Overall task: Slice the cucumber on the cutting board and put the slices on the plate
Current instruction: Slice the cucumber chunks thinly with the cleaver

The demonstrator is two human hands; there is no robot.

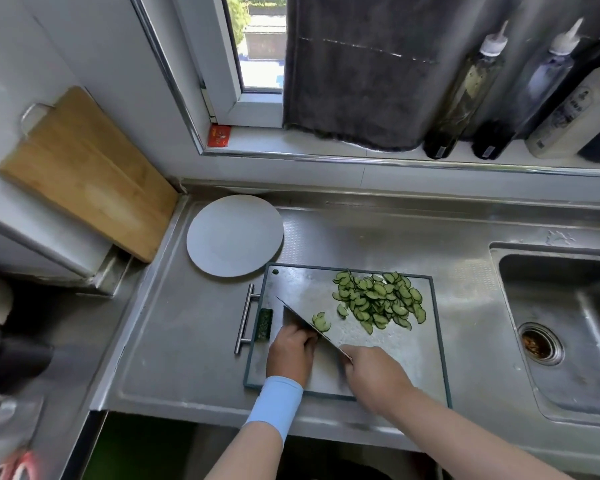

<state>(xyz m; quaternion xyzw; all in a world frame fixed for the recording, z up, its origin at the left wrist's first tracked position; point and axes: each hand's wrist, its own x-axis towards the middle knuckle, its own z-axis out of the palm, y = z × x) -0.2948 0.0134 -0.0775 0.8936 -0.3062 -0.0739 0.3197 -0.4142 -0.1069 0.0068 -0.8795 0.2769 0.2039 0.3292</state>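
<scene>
Two hands meet over the near left part of the cutting board [298,284]. The right hand [371,370] is wrapped round the handle of a knife [293,317], whose broad blade runs toward the far left with its edge down on the board. The left hand [290,353], with a pale blue cuff [274,407] at its wrist, lies knuckles up against the blade's left face, fingers curled under. I cannot tell whether they hold a piece of cucumber, since hand and blade cover that spot. Just right of the blade lies a small cluster of slices [321,322]. Farther right, a loose heap of slices [378,303] spreads over the far right of the board. A dark green cucumber end [264,324] lies at the board's left edge, beside its metal handle [245,317]. The plate [235,235] sits on the steel counter [187,341] at the board's far left corner. A sink [551,358] lies to the right.
</scene>
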